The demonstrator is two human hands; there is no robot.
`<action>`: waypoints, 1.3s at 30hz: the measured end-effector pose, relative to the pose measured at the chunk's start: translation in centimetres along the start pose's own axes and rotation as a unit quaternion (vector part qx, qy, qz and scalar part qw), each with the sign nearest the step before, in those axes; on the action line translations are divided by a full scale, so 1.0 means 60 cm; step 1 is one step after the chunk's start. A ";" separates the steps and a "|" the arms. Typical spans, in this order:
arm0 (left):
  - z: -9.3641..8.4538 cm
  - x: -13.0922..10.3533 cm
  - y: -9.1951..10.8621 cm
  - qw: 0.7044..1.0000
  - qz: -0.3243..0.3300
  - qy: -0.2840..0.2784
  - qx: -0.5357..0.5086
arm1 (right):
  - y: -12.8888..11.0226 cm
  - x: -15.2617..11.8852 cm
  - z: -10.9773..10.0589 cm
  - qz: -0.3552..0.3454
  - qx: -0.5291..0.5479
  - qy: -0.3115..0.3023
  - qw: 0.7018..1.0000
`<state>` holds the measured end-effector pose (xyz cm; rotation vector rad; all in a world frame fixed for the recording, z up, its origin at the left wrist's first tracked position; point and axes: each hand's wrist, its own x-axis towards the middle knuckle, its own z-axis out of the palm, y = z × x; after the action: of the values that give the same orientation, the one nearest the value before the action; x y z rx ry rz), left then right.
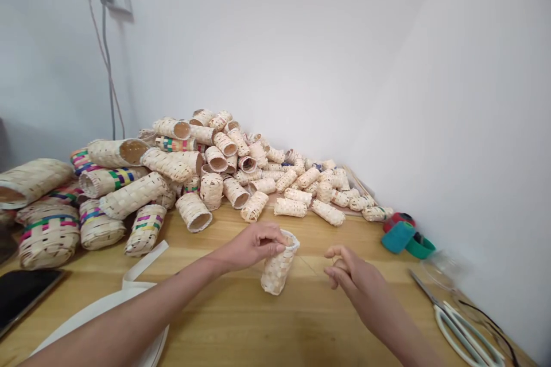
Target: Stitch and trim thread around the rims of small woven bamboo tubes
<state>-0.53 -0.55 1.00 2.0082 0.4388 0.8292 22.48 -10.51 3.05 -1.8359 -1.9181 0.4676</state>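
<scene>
My left hand (262, 243) pinches the rim of a small woven basket (278, 269) of pale flat strips. The basket is slightly tilted, its mouth up and edged with a whitish trim. To its right, apart from it, my right hand (350, 272) is closed with curled fingers. A fine thread (307, 265) runs faintly from near the basket's rim towards those fingers. Whether a needle is in them is too small to make out.
A big heap of woven baskets (210, 160) stands along the wall. At the left lie a phone (26, 295) and a white strip roll (81, 318). At the right are scissors (451, 321), a teal roll (398, 237), a green ring (420, 248) and glasses (486, 318).
</scene>
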 end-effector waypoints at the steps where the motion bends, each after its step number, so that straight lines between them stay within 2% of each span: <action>1: 0.000 0.000 0.002 1.000 0.003 -0.005 -0.004 | -0.005 0.002 -0.002 -0.003 0.012 0.008 1.000; 5: 0.001 0.000 0.005 0.999 0.009 -0.032 -0.009 | -0.022 0.009 -0.005 -0.047 0.036 0.028 0.998; 9: 0.001 0.000 0.004 0.999 0.008 -0.045 -0.002 | -0.031 0.019 -0.006 -0.146 0.033 0.048 0.987; 14: -0.001 0.001 0.013 0.998 0.012 -0.065 0.003 | -0.042 0.041 -0.005 -0.292 -0.013 0.062 0.954; 16: -0.001 0.001 0.017 0.997 0.018 -0.074 0.009 | -0.046 0.049 -0.003 -0.320 -0.040 0.073 0.944; 21: -0.003 0.001 0.016 0.995 0.032 -0.091 0.012 | -0.045 0.058 0.000 -0.321 -0.085 0.051 0.942; 28: -0.003 0.001 0.013 0.996 0.028 -0.087 0.004 | -0.031 0.064 0.001 -0.337 -0.057 0.004 0.940; 39: -0.002 0.000 0.015 0.995 0.021 -0.092 -0.003 | -0.037 0.066 0.000 -0.334 -0.039 -0.019 0.942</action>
<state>-0.63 -0.95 1.83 2.0723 0.2878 0.6618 20.52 -6.68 4.52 -1.1009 -2.4430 0.1944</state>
